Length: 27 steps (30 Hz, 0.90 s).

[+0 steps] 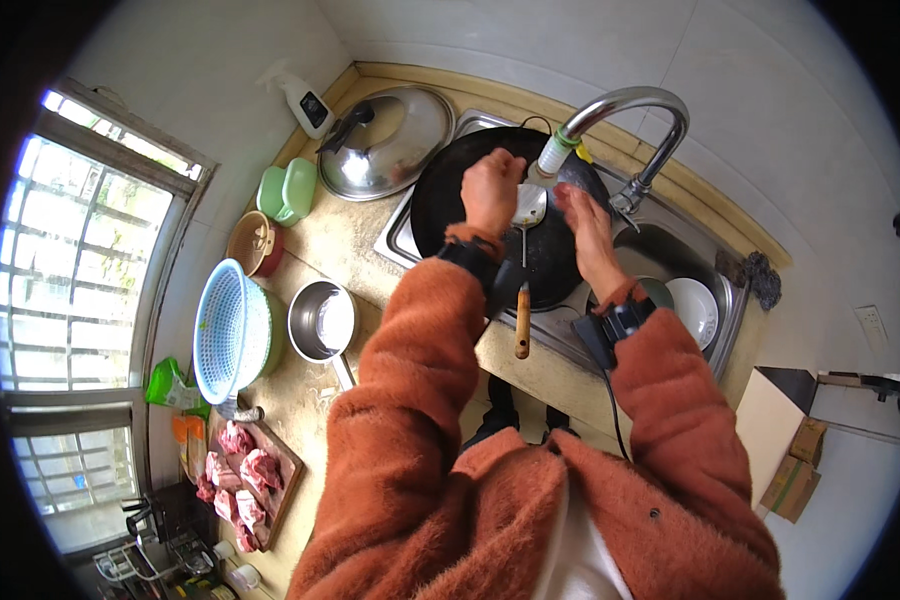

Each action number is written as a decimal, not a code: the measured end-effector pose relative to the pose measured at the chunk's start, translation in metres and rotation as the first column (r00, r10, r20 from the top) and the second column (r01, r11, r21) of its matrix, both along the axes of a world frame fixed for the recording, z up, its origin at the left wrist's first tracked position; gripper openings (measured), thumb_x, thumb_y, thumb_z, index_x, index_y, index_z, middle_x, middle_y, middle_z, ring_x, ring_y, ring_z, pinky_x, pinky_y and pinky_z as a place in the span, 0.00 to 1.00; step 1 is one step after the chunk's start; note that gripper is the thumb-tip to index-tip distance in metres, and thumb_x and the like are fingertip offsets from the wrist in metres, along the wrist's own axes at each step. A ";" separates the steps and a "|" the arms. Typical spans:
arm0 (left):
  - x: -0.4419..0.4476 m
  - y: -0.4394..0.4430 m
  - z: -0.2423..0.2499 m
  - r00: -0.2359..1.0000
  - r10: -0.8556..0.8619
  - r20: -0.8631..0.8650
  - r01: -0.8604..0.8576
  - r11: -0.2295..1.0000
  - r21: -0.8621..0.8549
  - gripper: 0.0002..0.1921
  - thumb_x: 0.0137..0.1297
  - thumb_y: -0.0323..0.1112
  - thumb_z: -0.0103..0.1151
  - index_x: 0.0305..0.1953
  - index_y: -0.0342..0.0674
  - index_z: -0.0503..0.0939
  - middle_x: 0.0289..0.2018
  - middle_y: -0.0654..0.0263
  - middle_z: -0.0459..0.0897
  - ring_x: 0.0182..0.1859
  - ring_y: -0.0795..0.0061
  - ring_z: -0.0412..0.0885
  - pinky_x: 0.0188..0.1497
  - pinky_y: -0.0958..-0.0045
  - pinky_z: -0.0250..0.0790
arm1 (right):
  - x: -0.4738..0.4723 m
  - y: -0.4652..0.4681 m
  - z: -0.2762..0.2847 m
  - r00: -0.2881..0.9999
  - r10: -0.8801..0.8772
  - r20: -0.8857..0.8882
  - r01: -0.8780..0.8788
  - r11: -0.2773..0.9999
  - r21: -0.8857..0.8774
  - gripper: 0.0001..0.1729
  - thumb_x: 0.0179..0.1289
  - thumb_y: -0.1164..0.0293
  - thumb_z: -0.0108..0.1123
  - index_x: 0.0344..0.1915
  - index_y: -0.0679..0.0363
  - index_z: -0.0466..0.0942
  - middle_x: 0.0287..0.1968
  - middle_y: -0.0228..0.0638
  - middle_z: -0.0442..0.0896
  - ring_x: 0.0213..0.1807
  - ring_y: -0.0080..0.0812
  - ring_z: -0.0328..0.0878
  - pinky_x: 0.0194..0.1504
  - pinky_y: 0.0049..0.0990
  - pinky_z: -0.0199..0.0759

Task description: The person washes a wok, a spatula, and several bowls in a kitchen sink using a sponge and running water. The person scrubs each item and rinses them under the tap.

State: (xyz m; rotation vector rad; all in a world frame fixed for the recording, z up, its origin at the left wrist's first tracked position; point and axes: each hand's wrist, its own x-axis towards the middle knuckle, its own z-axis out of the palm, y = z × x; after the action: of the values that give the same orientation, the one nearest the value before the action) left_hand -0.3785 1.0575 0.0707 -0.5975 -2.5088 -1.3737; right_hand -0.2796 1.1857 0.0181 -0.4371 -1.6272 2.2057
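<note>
A large black wok (pixel 450 172) sits over the left basin of the steel sink, beneath the tap (pixel 649 97) and its ribbed nozzle (pixel 551 159). Above the wok my left hand (pixel 489 193) is curled, nothing visible in it, left of the nozzle. My right hand (pixel 591 236) is held up at the wok's right side, its fingers extended and holding nothing. Between my hands lies a metal spatula (pixel 531 206); its wooden handle (pixel 523 322) reaches over the near rim. Black devices are strapped to both wrists, a cable hanging from the right one.
Bowls (pixel 694 307) lie in the right basin, beside a dark scouring pad (pixel 763 281). Leftward are a wok lid (pixel 386 142), a spray bottle (pixel 304 105), a saucepan (pixel 322 319), a blue colander (pixel 229 330) and a cutting board (pixel 289 469) with raw meat chunks (pixel 259 469).
</note>
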 end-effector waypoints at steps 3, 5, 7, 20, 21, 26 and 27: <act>-0.026 -0.012 -0.031 0.968 -0.053 0.244 -0.013 0.965 0.262 0.15 0.65 0.43 0.52 0.36 0.34 0.77 0.26 0.57 0.82 0.29 0.62 0.81 0.33 0.67 0.70 | -0.043 -0.012 -0.013 0.957 -0.016 0.288 0.195 0.771 -0.606 0.23 0.67 0.54 0.48 0.48 0.63 0.73 0.45 0.36 0.79 0.48 0.32 0.74 0.51 0.29 0.65; -0.035 0.003 -0.059 0.864 -0.168 0.475 -0.039 0.917 0.397 0.18 0.66 0.44 0.50 0.43 0.32 0.74 0.35 0.50 0.80 0.40 0.60 0.79 0.43 0.68 0.68 | -0.071 -0.025 -0.023 0.980 -0.135 0.147 0.200 0.645 -0.738 0.19 0.65 0.58 0.51 0.45 0.62 0.73 0.43 0.37 0.79 0.47 0.36 0.75 0.48 0.33 0.70; -0.038 0.023 -0.085 0.850 -0.281 0.446 0.096 0.914 0.394 0.18 0.66 0.44 0.48 0.43 0.32 0.73 0.38 0.50 0.80 0.42 0.59 0.78 0.46 0.68 0.67 | -0.087 -0.040 -0.030 0.961 -0.255 0.104 0.252 0.657 -0.710 0.19 0.65 0.58 0.51 0.45 0.62 0.72 0.41 0.40 0.78 0.41 0.37 0.77 0.42 0.33 0.72; 0.002 0.020 -0.087 0.338 -0.475 0.812 0.052 0.871 0.488 0.36 0.67 0.62 0.34 0.61 0.35 0.62 0.55 0.59 0.69 0.56 0.67 0.66 0.60 0.70 0.55 | -0.051 -0.051 -0.037 0.978 0.057 0.199 0.082 0.775 -0.627 0.32 0.64 0.48 0.51 0.59 0.58 0.64 0.57 0.35 0.70 0.60 0.32 0.63 0.60 0.34 0.57; -0.007 0.023 -0.090 0.317 -0.538 0.781 0.087 0.837 0.541 0.37 0.68 0.62 0.31 0.65 0.36 0.58 0.59 0.58 0.65 0.59 0.66 0.63 0.63 0.71 0.53 | -0.048 -0.052 -0.035 0.982 0.095 0.163 0.036 0.756 -0.653 0.33 0.64 0.47 0.51 0.60 0.57 0.64 0.60 0.34 0.69 0.62 0.32 0.62 0.61 0.33 0.56; -0.008 0.028 -0.114 0.623 -0.539 0.567 0.436 0.841 0.320 0.29 0.70 0.54 0.32 0.59 0.35 0.66 0.53 0.58 0.72 0.57 0.66 0.66 0.62 0.71 0.55 | -0.041 -0.038 -0.025 0.974 0.221 0.048 -0.144 0.770 -0.622 0.26 0.70 0.50 0.38 0.57 0.55 0.64 0.56 0.30 0.70 0.58 0.29 0.66 0.63 0.32 0.55; 0.000 0.032 -0.116 0.620 -0.573 0.536 0.424 0.819 0.386 0.30 0.71 0.55 0.32 0.59 0.35 0.66 0.54 0.58 0.71 0.58 0.66 0.65 0.62 0.71 0.53 | -0.042 -0.034 -0.024 0.984 0.168 0.066 -0.092 0.780 -0.619 0.28 0.65 0.42 0.43 0.48 0.55 0.69 0.45 0.29 0.75 0.49 0.28 0.70 0.55 0.30 0.62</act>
State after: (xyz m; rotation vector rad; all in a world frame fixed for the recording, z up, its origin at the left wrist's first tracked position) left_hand -0.3789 1.0895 -0.0453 -0.9828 -2.7028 -2.3946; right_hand -0.3213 1.1517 -0.0058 -0.6490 -0.9550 2.8495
